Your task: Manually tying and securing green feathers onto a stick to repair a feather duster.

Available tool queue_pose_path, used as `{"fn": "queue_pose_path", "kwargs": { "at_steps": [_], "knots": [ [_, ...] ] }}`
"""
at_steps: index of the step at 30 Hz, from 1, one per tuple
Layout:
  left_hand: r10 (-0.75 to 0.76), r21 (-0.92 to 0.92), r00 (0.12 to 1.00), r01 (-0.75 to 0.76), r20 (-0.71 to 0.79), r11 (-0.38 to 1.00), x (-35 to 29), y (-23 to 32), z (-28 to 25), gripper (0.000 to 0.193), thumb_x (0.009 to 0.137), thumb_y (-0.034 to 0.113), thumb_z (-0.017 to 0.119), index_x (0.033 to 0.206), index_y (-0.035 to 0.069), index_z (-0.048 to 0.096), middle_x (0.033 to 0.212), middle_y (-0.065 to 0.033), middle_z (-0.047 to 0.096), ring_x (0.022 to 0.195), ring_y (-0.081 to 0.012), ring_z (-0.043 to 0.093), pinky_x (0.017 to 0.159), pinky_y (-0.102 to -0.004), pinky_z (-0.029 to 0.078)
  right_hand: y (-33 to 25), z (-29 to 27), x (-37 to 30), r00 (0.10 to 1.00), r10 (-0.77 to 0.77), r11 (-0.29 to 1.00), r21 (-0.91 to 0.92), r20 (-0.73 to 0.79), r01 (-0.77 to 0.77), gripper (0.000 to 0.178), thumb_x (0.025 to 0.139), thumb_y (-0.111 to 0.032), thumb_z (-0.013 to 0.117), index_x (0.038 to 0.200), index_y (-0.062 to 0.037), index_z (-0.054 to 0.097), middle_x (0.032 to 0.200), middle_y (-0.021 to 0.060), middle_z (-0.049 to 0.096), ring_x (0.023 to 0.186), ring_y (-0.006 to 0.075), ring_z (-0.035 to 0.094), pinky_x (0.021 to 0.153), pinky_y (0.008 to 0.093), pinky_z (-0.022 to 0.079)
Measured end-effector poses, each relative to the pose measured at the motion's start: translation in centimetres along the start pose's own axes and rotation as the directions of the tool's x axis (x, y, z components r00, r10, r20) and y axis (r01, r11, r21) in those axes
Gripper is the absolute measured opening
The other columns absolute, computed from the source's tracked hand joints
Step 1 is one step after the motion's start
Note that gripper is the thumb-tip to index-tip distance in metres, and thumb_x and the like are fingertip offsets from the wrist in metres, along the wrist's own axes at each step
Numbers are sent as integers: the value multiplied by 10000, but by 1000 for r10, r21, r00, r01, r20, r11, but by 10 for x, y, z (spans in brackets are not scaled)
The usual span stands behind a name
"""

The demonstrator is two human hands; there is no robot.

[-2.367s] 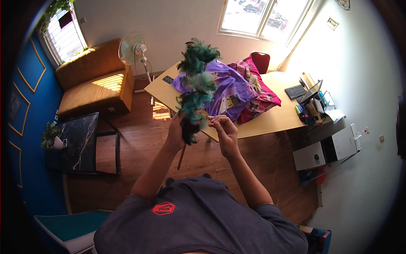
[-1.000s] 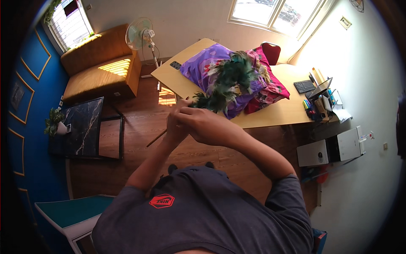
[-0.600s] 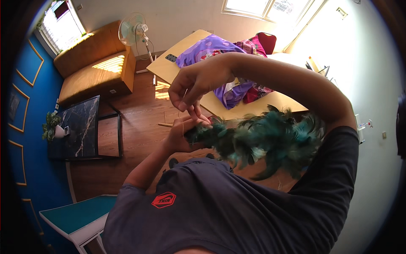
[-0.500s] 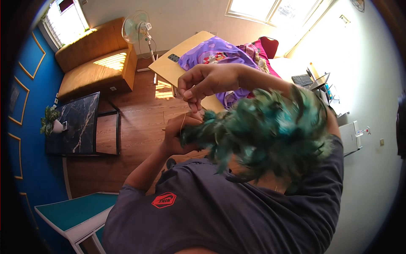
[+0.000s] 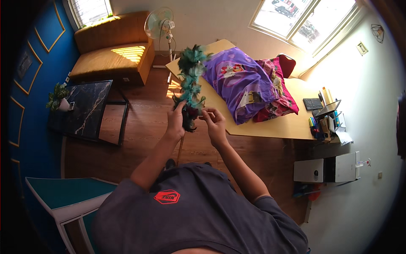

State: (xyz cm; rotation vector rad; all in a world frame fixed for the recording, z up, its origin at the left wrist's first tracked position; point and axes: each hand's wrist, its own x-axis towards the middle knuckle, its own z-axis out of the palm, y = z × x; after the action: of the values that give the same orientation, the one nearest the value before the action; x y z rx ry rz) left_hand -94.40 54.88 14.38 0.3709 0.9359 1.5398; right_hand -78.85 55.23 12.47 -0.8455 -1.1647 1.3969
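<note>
A feather duster [image 5: 192,82] with teal-green and dark feathers stands upright in front of me. Its thin wooden stick [image 5: 180,150] runs down toward my body. My left hand [image 5: 175,120] is closed around the lower end of the feathers, thumb on top. Just to the right, my right hand [image 5: 215,123] is pinched at the edge of the dark feathers. What sits between those fingertips is too small to make out.
Beyond my hands, a light wooden table [image 5: 266,132] carries purple and pink cloth [image 5: 241,82]. A black marble-look table [image 5: 86,108] stands at left, a brown sofa [image 5: 114,44] and fan [image 5: 160,24] behind. A teal-topped piece of furniture [image 5: 72,192] is near left.
The feather duster has swung from lying rightward across my chest to upright, pointing away. My right hand has come down from above to beside my left, which still grips it.
</note>
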Motion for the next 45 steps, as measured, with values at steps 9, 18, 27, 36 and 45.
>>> {"fn": "queue_pose_path", "kwargs": {
  "at_steps": [9,18,27,36,45],
  "knots": [
    [-262,-193,965,257,-1,947,-35,-41,-29,495,1077,411,350,1133,19,648,1022,-106,717,970,-247,701,832,-425,583,16,10,-17,996,13,978,-208,-92,-32,70,1006,-39,641,1025,27,630,1087,52,617,996,101,613,865,265,527],
    [-562,-33,746,611,358,791,-69,-42,-86,401,1091,343,407,1143,15,631,834,-11,590,703,-129,550,638,-260,451,5,14,-15,983,-159,932,-314,93,180,39,995,10,622,1010,46,628,1078,70,615,975,116,625,849,250,519],
    [-361,99,923,350,135,931,-81,-5,-45,195,1048,275,603,1135,106,647,850,34,567,585,-79,469,493,-227,332,-25,8,-19,938,-323,761,-553,130,338,46,945,11,677,986,20,659,1059,101,630,969,183,651,819,286,528],
    [-218,180,951,180,220,967,-74,-8,-38,142,1011,219,681,1085,112,625,902,29,601,597,-51,475,550,-201,357,-57,5,-27,884,-420,673,-583,204,455,127,877,26,718,982,-42,693,1088,125,550,943,261,605,825,383,493],
    [-131,218,958,75,256,973,-76,-4,-26,160,960,106,735,1048,67,607,867,-1,641,653,-70,572,588,-215,433,-117,13,-36,793,-463,419,-691,394,588,201,785,23,752,964,-57,710,1096,129,563,1010,306,563,881,415,466]
  ]
}}
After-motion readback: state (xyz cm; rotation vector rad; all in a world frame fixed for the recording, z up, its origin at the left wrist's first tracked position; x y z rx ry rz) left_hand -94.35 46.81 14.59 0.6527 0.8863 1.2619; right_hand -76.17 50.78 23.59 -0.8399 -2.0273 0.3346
